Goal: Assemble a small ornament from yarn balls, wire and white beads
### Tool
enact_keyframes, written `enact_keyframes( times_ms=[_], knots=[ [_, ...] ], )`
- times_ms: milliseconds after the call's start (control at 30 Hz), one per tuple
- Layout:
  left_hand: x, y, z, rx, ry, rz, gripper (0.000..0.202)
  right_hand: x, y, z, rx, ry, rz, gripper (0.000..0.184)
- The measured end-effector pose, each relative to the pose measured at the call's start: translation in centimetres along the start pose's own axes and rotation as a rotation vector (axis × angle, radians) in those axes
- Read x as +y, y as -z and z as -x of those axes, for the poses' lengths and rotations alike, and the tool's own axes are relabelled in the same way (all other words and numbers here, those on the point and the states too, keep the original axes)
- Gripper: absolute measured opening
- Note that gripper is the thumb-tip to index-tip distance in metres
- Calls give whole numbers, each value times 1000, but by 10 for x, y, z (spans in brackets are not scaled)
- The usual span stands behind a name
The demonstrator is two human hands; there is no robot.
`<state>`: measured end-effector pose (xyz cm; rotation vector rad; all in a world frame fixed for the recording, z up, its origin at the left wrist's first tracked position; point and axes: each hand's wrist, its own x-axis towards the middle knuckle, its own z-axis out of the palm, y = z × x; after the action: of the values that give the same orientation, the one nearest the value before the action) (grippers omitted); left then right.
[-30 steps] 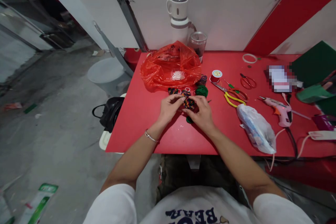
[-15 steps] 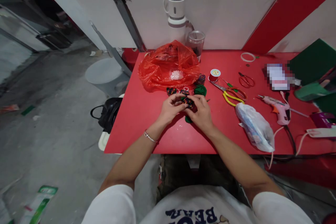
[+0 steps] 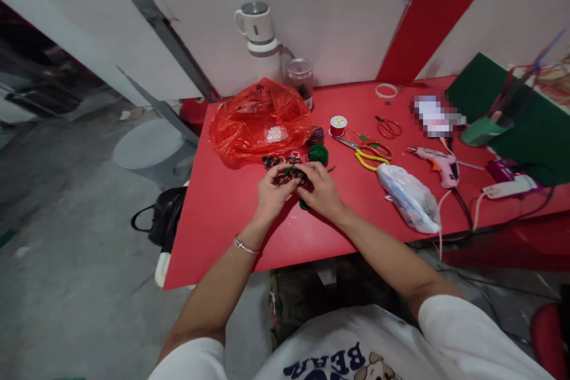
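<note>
Both hands meet over the red table (image 3: pixel 231 219). My left hand (image 3: pixel 271 196) and my right hand (image 3: pixel 321 190) are closed on a small dark multicoloured woven piece (image 3: pixel 294 174), pinched between the fingertips of both. A bit of green material (image 3: pixel 304 205) shows under my right hand. Just behind lie more multicoloured pieces (image 3: pixel 271 161) and a green bundle (image 3: pixel 319 154). A silver bracelet sits on my left wrist.
A red plastic bag (image 3: pixel 256 122) with white beads lies behind the hands. To the right are a red thread spool (image 3: pixel 338 125), yellow-handled scissors (image 3: pixel 367 157), a clear packet (image 3: pixel 408 197), a pink glue gun (image 3: pixel 434 160) and green sheets (image 3: pixel 503 107). A black handbag (image 3: pixel 162 222) sits left of the table.
The view has swung to the right and tilted. My hands have stayed together on the woven piece, with the fingers closing more tightly over it.
</note>
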<state>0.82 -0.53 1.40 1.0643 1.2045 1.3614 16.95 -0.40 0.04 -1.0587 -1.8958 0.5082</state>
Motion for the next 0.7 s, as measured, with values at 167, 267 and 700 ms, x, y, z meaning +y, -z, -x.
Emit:
enact_keyframes(
  times_ms=[167, 267, 700],
  knots=[
    [0, 2, -5, 38, -21, 16, 52, -12, 12, -2, -98, -102, 62, 66],
    [0, 1, -8, 46, -10, 27, 52, -17, 34, 3, -155, -79, 79, 67],
    [6, -10, 8, -58, 100, 98, 56, -1, 194, 97, 46, -341, 380, 25]
  ],
)
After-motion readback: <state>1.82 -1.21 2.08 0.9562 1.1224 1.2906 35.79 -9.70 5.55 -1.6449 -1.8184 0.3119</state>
